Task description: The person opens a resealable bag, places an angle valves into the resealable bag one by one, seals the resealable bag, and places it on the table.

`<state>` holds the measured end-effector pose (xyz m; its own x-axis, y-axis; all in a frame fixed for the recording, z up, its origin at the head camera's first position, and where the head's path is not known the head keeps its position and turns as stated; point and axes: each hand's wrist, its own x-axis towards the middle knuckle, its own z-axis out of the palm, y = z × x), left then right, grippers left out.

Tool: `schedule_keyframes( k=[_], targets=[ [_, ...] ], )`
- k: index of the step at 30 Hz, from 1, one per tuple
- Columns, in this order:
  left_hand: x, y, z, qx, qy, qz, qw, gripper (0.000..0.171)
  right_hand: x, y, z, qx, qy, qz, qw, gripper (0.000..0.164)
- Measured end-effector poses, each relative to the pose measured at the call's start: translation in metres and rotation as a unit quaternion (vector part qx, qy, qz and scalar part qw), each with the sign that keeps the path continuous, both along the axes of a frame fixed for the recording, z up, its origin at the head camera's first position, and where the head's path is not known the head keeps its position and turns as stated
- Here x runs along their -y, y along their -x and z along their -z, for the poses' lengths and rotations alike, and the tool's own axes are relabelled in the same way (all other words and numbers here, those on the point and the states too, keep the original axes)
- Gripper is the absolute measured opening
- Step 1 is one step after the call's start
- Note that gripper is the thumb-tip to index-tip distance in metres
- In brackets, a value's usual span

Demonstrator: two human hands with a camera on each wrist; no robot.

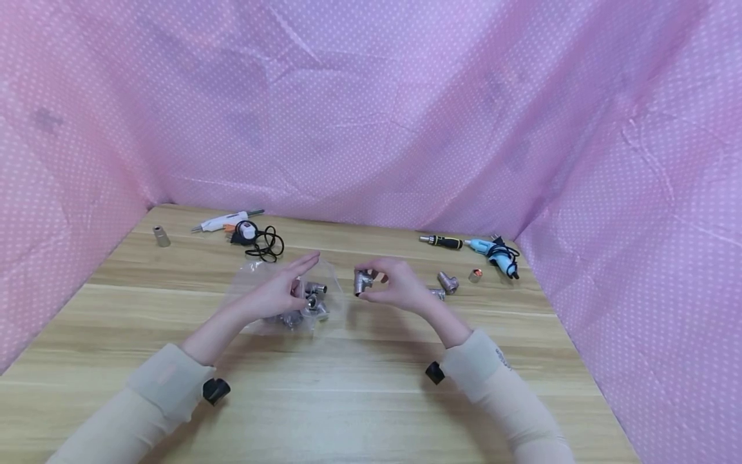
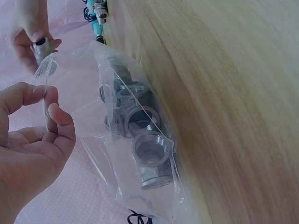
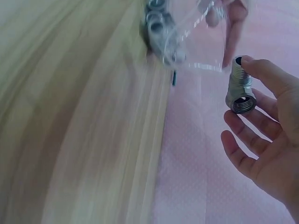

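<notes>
My left hand (image 1: 283, 293) pinches the edge of a clear plastic bag (image 2: 77, 109) between thumb and fingers. Inside the bag lie several metal pipe fittings (image 2: 152, 151), bunched together in its lower part. To the right of the bag, my right hand (image 1: 400, 283) holds a metal tee fitting (image 3: 241, 88) between thumb and fingertips, above the table. Threads show at its upper end and inside its side opening. Beyond the right hand, another tee fitting (image 1: 448, 282) lies on the table, with a further fitting (image 1: 437, 294) partly hidden by that hand.
On the wooden table (image 1: 324, 399), a white corded tool (image 1: 220, 222) and a metal cylinder (image 1: 161, 236) lie at the back left. A yellow-black screwdriver (image 1: 443, 242), a blue corded tool (image 1: 487, 248) and a short cylinder (image 1: 475, 276) are at the right. Pink dotted cloth (image 1: 348, 129) hangs around.
</notes>
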<state>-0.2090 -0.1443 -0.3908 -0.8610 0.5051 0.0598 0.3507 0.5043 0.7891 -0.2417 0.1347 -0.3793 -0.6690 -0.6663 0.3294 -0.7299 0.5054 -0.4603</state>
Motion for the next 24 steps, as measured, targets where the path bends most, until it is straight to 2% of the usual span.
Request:
schedule_keyframes(
  k=[9, 16, 24],
  targets=[
    [0.001, -0.002, -0.001, 0.004, 0.004, 0.0, 1.0, 0.096, 0.036, -0.009, 0.014, -0.01, 0.015, -0.042, 0.999, 0.053],
    [0.001, -0.003, -0.001, 0.009, 0.0, 0.004, 1.0, 0.097, 0.061, -0.008, 0.028, -0.008, -0.023, -0.041, 0.999, 0.053],
    [0.0, -0.002, -0.001, 0.005, 0.004, 0.004, 1.0, 0.096, 0.075, -0.012, 0.038, 0.038, -0.041, -0.057, 0.997, 0.051]
  ],
)
